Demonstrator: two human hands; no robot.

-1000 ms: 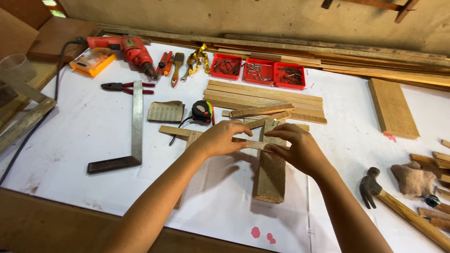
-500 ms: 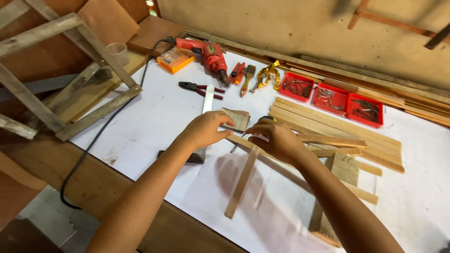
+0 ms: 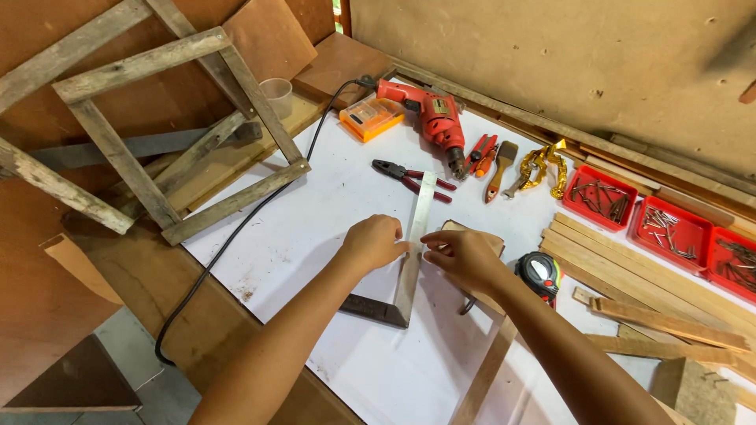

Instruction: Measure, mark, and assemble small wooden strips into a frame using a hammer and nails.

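Note:
A metal try square [image 3: 416,236] lies on the white-covered workbench [image 3: 315,228], its dark handle [image 3: 370,309] near the front edge. My left hand [image 3: 376,242] rests on the left side of its steel blade, fingers curled against it. My right hand [image 3: 465,256] touches the blade from the right, fingertips pinched at its edge, partly covering a small wooden block [image 3: 472,236]. A tape measure [image 3: 542,271] sits just right of my right wrist. A thin wooden strip [image 3: 484,370] runs under my right forearm.
Beyond the square lie red-handled pliers [image 3: 409,179], a red corded drill [image 3: 429,118], an orange box [image 3: 370,118], a brush and red trays of nails [image 3: 598,197]. Wooden slats [image 3: 646,283] are stacked right. Weathered wooden frames [image 3: 157,134] lean at left. A black cord [image 3: 228,244] trails off the bench.
My view has swung left. Both hands left the wooden slat assembly and moved left onto the try square's blade.

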